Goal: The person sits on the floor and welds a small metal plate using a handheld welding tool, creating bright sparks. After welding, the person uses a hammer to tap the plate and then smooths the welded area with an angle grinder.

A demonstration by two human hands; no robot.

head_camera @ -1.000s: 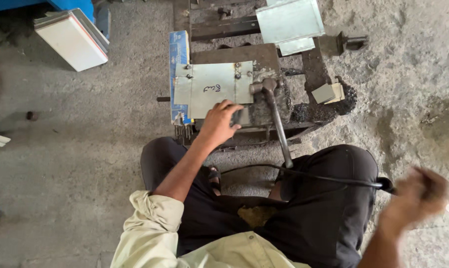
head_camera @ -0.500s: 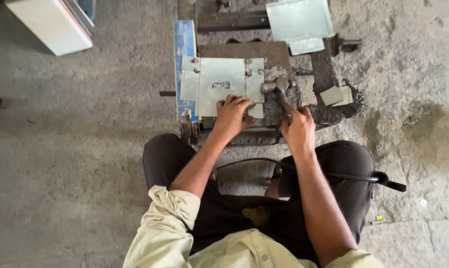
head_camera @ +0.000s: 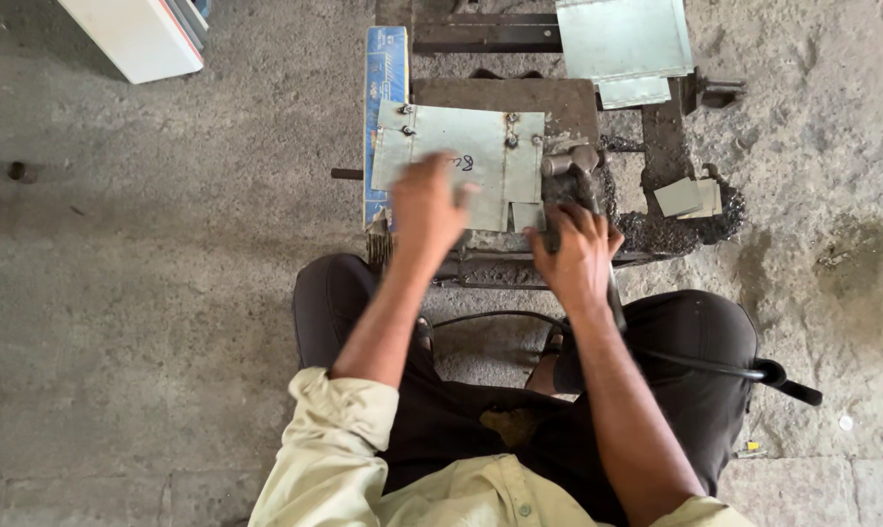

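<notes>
I see my left hand (head_camera: 427, 210) spread flat on the pale notched metal sheet (head_camera: 480, 161), right hand (head_camera: 573, 259) fingers wrapped round the dark steel lever (head_camera: 570, 190) beside it, corner notches cut.

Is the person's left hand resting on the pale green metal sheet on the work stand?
Yes, the left hand lies on the pale green metal sheet, while the right hand grips the dark tool beside it.
</notes>
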